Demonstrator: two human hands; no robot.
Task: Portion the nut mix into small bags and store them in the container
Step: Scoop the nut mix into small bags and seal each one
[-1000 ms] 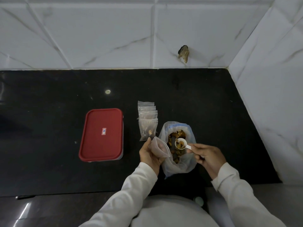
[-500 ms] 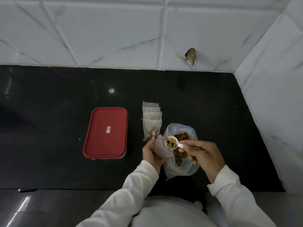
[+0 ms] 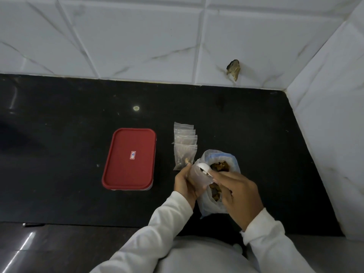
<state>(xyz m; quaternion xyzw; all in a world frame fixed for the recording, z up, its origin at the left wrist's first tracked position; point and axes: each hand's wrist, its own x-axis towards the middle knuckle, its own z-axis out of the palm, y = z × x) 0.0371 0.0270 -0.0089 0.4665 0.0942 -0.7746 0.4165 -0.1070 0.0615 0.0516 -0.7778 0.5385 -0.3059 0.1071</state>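
Black countertop (image 3: 59, 154); white marbled wall tiles (image 3: 137, 36); chipped hole (image 3: 233, 70) in back tile near corner.

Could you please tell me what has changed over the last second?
The right hand carried the loaded spoon left from the nut mix bag and tipped it into the small bag held by the left hand. The container and bag stack stayed put.

We note long white sleeves on both arms: the left sleeve (image 3: 157, 223) and the right sleeve (image 3: 275, 243) are of plain cloth, with soft folds along the forearms. Each ends in a close cuff at the wrist; the right cuff (image 3: 256, 221) looks slightly uneven at its edge. Left hand (image 3: 186, 184) and right hand (image 3: 240, 194) are bare. At the near edge, a white top (image 3: 197, 257) of matching tone covers our torso.
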